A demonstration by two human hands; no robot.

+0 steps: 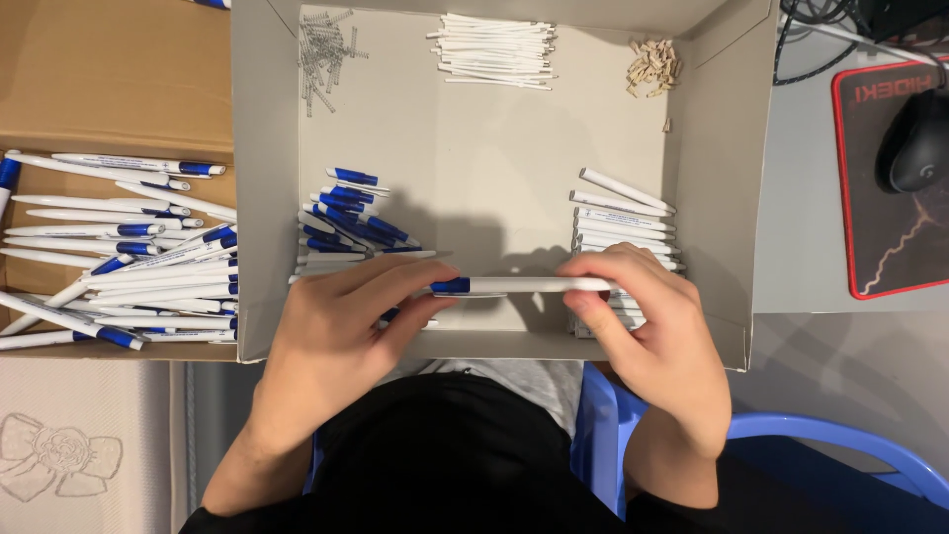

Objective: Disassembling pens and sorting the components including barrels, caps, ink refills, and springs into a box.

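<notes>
Both hands hold one white pen with a blue end (519, 286) level above the front of a shallow grey cardboard tray (265, 198). My left hand (341, 331) pinches the blue end between thumb and fingers. My right hand (647, 326) grips the white barrel's other end. Under my left hand lies a heap of blue pen tips (348, 222). A stack of white barrels (621, 222) sits beneath my right hand.
Along the tray's far wall lie metal springs (324, 54), thin white refill tubes (494, 51) and small beige parts (652, 67). A brown box at left holds several finished pens (129, 252). A mouse (914, 143) on a red-edged pad lies at right. A blue chair (791, 430) is below.
</notes>
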